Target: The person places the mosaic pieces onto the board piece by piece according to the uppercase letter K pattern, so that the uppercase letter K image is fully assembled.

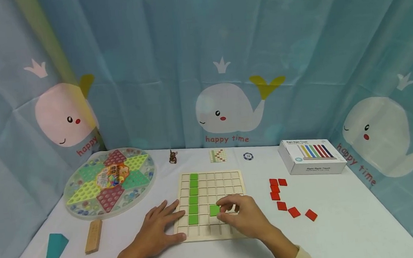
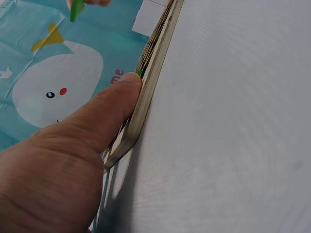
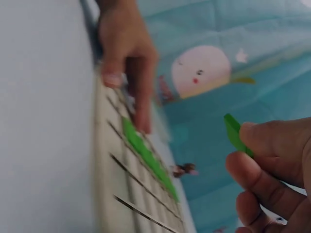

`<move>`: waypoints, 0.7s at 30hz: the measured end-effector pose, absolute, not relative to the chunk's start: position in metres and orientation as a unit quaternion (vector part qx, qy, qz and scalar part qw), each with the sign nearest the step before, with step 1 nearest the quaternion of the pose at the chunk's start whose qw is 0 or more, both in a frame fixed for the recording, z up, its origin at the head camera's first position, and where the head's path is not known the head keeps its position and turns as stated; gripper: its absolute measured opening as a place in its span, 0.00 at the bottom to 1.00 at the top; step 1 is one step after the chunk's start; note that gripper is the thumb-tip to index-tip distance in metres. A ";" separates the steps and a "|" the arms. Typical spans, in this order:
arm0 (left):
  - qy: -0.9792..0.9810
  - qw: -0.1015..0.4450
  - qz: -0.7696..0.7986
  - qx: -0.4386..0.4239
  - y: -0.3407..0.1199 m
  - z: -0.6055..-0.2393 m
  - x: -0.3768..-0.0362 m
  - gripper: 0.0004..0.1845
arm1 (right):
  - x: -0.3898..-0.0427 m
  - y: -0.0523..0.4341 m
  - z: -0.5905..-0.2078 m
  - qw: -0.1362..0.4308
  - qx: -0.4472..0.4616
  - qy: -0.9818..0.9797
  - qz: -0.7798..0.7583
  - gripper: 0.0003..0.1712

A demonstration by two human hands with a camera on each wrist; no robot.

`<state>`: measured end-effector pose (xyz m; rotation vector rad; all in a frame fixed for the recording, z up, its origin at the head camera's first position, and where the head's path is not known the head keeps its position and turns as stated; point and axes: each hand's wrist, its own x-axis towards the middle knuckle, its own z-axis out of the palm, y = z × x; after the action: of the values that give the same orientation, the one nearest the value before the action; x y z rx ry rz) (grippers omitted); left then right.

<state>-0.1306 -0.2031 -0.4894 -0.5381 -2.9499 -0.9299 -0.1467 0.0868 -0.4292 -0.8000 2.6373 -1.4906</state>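
— Whale-printed blue curtain (image 1: 223, 63) hangs behind a white table (image 1: 345, 231). What lies on it?

— Biggest is the round Chinese checkers board (image 1: 109, 182) at far left, then the wooden grid board (image 1: 212, 203) in the middle, with a column of green tiles (image 1: 193, 198) down its left side. A white box (image 1: 312, 156) stands at back right.

— And the hands?

— The left hand (image 1: 160, 230) lies flat, fingers straight, thumb pressed against the grid board's near left edge. The right hand (image 1: 244, 215) pinches a green tile (image 1: 214, 210) between thumb and fingers; the wrist view shows it raised off the grid board, over the lower middle squares.

— Smaller things?

— Red tiles (image 1: 283, 200) lie scattered right of the grid board; a wooden block (image 1: 93, 236) and a teal block (image 1: 55, 246) lie near left.
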 end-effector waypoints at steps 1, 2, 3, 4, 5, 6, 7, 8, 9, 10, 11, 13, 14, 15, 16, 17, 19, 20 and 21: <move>-0.940 0.001 -0.296 -0.170 -0.204 -0.490 -0.131 0.37 | -0.148 0.082 -0.432 0.012 -0.259 0.843 -0.471 0.11; -0.940 0.000 -0.296 -0.169 -0.204 -0.490 -0.131 0.37 | -0.148 0.077 -0.436 0.018 -0.262 0.845 -0.466 0.11; -0.940 0.000 -0.296 -0.169 -0.205 -0.491 -0.131 0.37 | -0.149 0.072 -0.439 0.021 -0.267 0.847 -0.459 0.11; -0.940 0.000 -0.297 -0.170 -0.205 -0.491 -0.131 0.37 | -0.149 0.068 -0.442 0.023 -0.271 0.849 -0.453 0.11; -0.939 0.001 -0.297 -0.171 -0.205 -0.491 -0.131 0.37 | -0.150 0.064 -0.444 0.025 -0.276 0.850 -0.448 0.11; -0.938 0.002 -0.299 -0.174 -0.205 -0.491 -0.131 0.37 | -0.149 0.061 -0.447 0.025 -0.280 0.852 -0.442 0.11; -0.938 0.003 -0.299 -0.175 -0.204 -0.491 -0.131 0.37 | -0.149 0.058 -0.448 0.024 -0.285 0.853 -0.438 0.11; -0.938 0.003 -0.300 -0.177 -0.204 -0.492 -0.131 0.37 | -0.149 0.055 -0.450 0.023 -0.288 0.854 -0.432 0.11; -0.937 0.004 -0.300 -0.177 -0.204 -0.492 -0.131 0.36 | -0.149 0.053 -0.451 0.022 -0.291 0.856 -0.427 0.11; -0.937 0.005 -0.300 -0.178 -0.204 -0.492 -0.131 0.36 | -0.148 0.051 -0.452 0.023 -0.293 0.856 -0.425 0.10; -0.937 0.006 -0.301 -0.177 -0.204 -0.491 -0.131 0.36 | -0.148 0.048 -0.453 0.024 -0.295 0.857 -0.423 0.10; -0.936 0.007 -0.303 -0.177 -0.204 -0.491 -0.131 0.36 | -0.148 0.044 -0.454 0.029 -0.298 0.858 -0.418 0.10; -0.936 0.009 -0.304 -0.177 -0.204 -0.491 -0.131 0.36 | -0.148 0.042 -0.454 0.033 -0.298 0.858 -0.416 0.10; -0.936 0.009 -0.305 -0.177 -0.204 -0.491 -0.131 0.35 | -0.147 0.041 -0.455 0.038 -0.299 0.858 -0.416 0.10; -0.936 0.009 -0.305 -0.177 -0.204 -0.491 -0.131 0.35 | -0.147 0.039 -0.455 0.043 -0.298 0.859 -0.414 0.10; -0.936 0.008 -0.305 -0.177 -0.204 -0.490 -0.131 0.35 | -0.147 0.038 -0.456 0.046 -0.298 0.860 -0.412 0.10; -0.935 0.008 -0.305 -0.179 -0.203 -0.490 -0.130 0.35 | -0.146 0.036 -0.458 0.053 -0.296 0.862 -0.409 0.11; -0.935 0.008 -0.305 -0.180 -0.203 -0.489 -0.130 0.36 | -0.146 0.035 -0.459 0.054 -0.295 0.864 -0.405 0.11; -0.935 0.008 -0.304 -0.181 -0.203 -0.488 -0.130 0.36 | -0.146 0.035 -0.460 0.054 -0.296 0.865 -0.401 0.11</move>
<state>-0.1301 -0.2029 -0.4884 -0.5673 -2.9236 -0.9505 -0.1463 0.0345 -0.4604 -0.8984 2.6285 -1.2195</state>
